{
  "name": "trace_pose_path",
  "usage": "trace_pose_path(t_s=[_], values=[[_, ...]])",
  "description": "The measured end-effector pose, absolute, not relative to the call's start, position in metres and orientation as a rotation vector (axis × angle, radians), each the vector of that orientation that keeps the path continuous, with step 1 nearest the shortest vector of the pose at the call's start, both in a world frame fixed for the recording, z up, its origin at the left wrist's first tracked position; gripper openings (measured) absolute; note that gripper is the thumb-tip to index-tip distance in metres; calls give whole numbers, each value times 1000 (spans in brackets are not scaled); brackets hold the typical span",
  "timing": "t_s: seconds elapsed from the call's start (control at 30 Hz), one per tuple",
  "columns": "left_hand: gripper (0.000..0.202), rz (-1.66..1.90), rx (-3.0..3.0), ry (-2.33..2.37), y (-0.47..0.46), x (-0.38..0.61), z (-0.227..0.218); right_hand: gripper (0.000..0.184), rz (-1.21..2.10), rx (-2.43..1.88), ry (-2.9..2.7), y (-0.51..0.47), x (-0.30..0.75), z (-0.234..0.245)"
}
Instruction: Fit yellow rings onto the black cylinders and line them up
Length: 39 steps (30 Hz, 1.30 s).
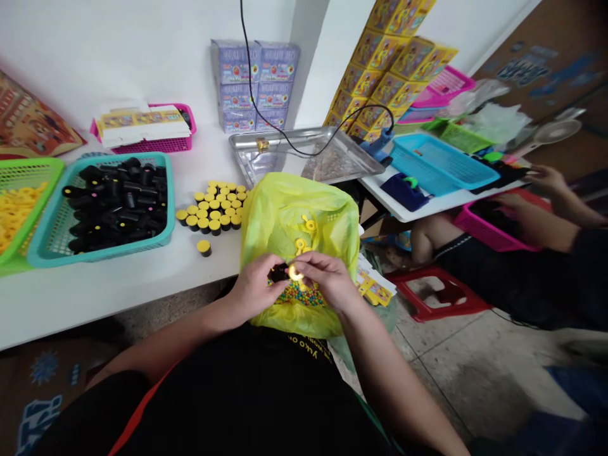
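My left hand is closed around a small black plastic piece, mostly hidden by the fingers. My right hand pinches a yellow ring-shaped piece against the black piece. Both hands are over a basket lined with a yellow plastic bag. Down in the bag lie many small multicoloured beads. A few loose yellow ring pieces rest on the bag's far side.
On the table stand a teal basket of black parts, a green basket of yellow parts, and several black pots with yellow tops. Behind are a metal tray and stacked boxes. Another person's hands work at right.
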<state>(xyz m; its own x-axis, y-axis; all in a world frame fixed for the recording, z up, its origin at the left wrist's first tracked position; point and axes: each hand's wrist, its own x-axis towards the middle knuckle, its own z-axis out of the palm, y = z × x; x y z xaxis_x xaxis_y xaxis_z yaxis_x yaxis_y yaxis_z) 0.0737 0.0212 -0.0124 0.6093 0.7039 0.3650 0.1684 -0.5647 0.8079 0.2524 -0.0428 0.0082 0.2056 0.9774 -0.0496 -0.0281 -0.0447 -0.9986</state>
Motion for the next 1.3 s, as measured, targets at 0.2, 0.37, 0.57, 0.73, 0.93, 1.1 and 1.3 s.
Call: trace_pose_path(t_s=[0.2, 0.37, 0.57, 0.73, 0.93, 1.1, 1.3], values=[[21, 829, 1967, 734, 21, 78, -15, 20, 964, -1306, -851, -38, 230, -4], [21, 832, 1904, 737, 21, 79, -14, 26, 995, -1342, -809, -39, 225, -10], [19, 913, 1944, 695, 17, 76, -10, 31, 1136, -1319, -723, -43, 215, -11], [22, 772, 1801, 670, 18, 72, 2, 28, 1063, -1284, -671, -45, 217, -12], [40, 493, 1443, 666, 12, 82, -1, 25, 1031, -1262, -611, -47, 209, -7], [45, 656, 1298, 658, -2, 90, -7, 23, 1082, -1162, -359, -47, 200, 0], [45, 699, 1299, 615, -6, 91, -2, 24, 1064, -1179, -406, -50, 201, 6]])
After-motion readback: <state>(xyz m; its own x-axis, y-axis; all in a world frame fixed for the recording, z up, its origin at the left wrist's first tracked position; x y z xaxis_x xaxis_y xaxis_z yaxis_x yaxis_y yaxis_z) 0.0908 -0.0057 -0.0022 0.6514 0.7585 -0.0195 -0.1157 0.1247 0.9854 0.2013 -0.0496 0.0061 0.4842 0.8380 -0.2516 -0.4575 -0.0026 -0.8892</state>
